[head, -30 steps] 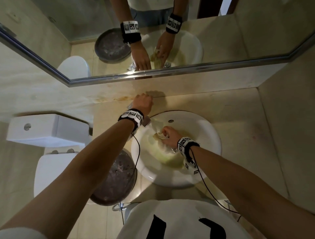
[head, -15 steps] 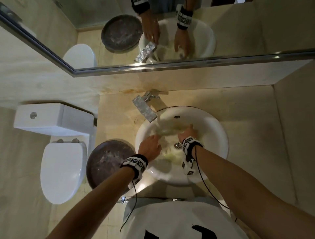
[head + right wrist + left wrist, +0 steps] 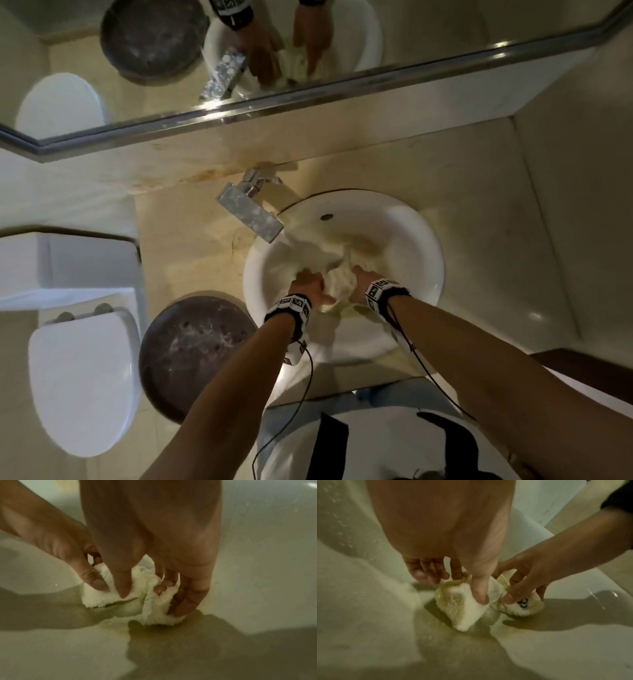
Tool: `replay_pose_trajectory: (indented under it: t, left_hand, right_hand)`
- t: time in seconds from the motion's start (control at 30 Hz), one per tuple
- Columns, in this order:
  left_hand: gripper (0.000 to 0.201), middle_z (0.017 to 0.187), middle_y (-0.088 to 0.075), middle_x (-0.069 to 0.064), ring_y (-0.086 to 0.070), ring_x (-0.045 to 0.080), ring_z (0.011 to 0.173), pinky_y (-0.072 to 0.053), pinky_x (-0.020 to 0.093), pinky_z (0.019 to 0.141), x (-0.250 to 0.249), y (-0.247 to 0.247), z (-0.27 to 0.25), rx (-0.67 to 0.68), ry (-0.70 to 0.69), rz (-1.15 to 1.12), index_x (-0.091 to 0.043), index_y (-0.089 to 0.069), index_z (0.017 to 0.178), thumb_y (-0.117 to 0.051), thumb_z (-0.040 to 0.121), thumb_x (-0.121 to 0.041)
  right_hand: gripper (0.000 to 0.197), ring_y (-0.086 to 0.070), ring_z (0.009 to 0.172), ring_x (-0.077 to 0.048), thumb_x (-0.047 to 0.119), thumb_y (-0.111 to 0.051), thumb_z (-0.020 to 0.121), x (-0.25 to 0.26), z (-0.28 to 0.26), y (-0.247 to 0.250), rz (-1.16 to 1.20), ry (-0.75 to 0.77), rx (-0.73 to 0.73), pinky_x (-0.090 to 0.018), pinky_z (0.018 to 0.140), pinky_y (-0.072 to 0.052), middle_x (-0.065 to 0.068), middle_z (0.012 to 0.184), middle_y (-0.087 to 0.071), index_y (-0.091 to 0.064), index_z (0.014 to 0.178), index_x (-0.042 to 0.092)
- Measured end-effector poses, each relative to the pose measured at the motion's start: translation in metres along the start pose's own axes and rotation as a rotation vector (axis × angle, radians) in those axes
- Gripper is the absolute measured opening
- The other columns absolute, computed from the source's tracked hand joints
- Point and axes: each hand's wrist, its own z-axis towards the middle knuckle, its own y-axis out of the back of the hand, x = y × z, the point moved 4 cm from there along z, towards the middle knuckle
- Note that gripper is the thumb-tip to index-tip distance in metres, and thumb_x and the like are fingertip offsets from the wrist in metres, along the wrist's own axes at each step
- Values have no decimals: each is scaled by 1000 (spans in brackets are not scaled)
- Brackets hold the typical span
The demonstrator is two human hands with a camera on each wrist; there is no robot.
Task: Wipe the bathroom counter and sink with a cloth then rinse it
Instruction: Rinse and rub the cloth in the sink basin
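A pale yellow fluffy cloth [image 3: 339,284] lies bunched at the bottom of the round white sink [image 3: 421,236], in a shallow pool of yellowish water. My left hand [image 3: 308,284] pinches one end of the cloth [image 3: 462,605] between thumb and fingers. My right hand [image 3: 359,277] grips the other end [image 3: 159,607], fingers curled into the fabric. In the left wrist view the right hand [image 3: 522,588] holds the part with a dark printed mark. The chrome tap [image 3: 251,209] stands at the sink's back left on the beige counter [image 3: 479,205].
A mirror [image 3: 308,51] runs along the back wall. A side wall [image 3: 582,205] closes the counter on the right. Left of the sink stand a dark round bin lid [image 3: 195,353] and a white toilet [image 3: 82,377]. Wrist cables [image 3: 308,377] hang from both arms.
My left hand has left the tap and come down into the sink to take the cloth beside my right hand. The head view has tilted down toward the basin.
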Motion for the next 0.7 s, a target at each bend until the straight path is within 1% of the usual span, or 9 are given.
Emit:
replay_pose_trajectory:
  t: [0.07, 0.13, 0.17, 0.3, 0.33, 0.4, 0.43, 0.57, 0.7]
  left_hand:
    - [34, 109, -55, 13, -57, 31, 99, -48, 32, 84, 7, 2, -1, -16, -53, -22, -9, -63, 92, -70, 85, -42]
    - [32, 91, -57, 11, -60, 34, 93, -39, 28, 73, 16, 9, -3, -46, -76, -89, -15, -47, 67, -63, 92, -27]
    - [36, 86, -55, 9, -60, 34, 90, -37, 29, 70, 21, 15, -4, -56, -64, -117, -18, -38, 64, -61, 92, -23]
    - [14, 94, -57, 5, -58, 27, 87, -45, 32, 70, 21, 46, -16, -68, -10, -155, -18, -46, 83, -59, 86, -19]
    - [18, 102, -58, 6, -61, 28, 91, -50, 35, 72, 15, 51, -17, -77, -40, -173, -17, -50, 97, -63, 85, -21]
    - [56, 118, -57, 3, -63, 28, 98, -56, 39, 77, -3, 56, -18, -101, -119, -285, -21, -46, 129, -73, 80, -25]
    - [66, 122, -57, 2, -63, 27, 102, -57, 40, 80, -12, 60, -20, -121, -151, -356, -23, -44, 137, -75, 78, -25]
    - [47, 121, -64, 7, -62, 27, 109, -52, 36, 86, -25, 80, -21, -203, -207, -329, -16, -58, 127, -73, 83, -19]
    - [57, 124, -62, 7, -61, 30, 111, -52, 38, 88, -8, 90, -29, -86, -131, -106, -20, -55, 133, -76, 80, -26]
  right_hand:
    - [71, -63, 108, -35, 33, -67, 86, 2, 0, 3, -46, -6, -31, -41, 87, -54, -16, 126, -61, -36, 147, 17]
    - [63, -60, 116, -37, 33, -69, 85, 1, 6, 7, -162, -30, -17, -44, 93, -53, -16, 134, -57, -46, 141, 15]
    - [61, -56, 123, -37, 32, -71, 84, 2, 9, 13, -221, -27, -4, -46, 98, -51, -13, 139, -53, -49, 140, 17]
    - [33, -49, 126, -35, 43, -59, 94, 32, -11, 65, -270, 175, -239, -45, 105, -38, -7, 131, -57, -68, 120, 24]
    - [29, -53, 120, -34, 40, -57, 96, 42, -18, 74, -235, 272, -268, -42, 100, -40, -8, 125, -59, -68, 115, 20]
    - [24, -61, 102, -31, 30, -52, 101, 58, -28, 84, -118, 412, -260, -36, 85, -44, -12, 116, -65, -63, 114, 13]
    - [25, -61, 97, -30, 28, -49, 103, 64, -34, 88, -73, 457, -258, -36, 82, -46, -13, 116, -66, -60, 118, 11]
    - [22, -63, 83, -34, 32, -50, 103, 68, -49, 109, -50, 508, -414, -38, 68, -49, -11, 96, -67, -55, 113, 14]
    - [36, -65, 88, -32, 43, -49, 101, 56, -50, 114, -309, 470, -390, -37, 69, -49, -10, 104, -67, -51, 125, 16]
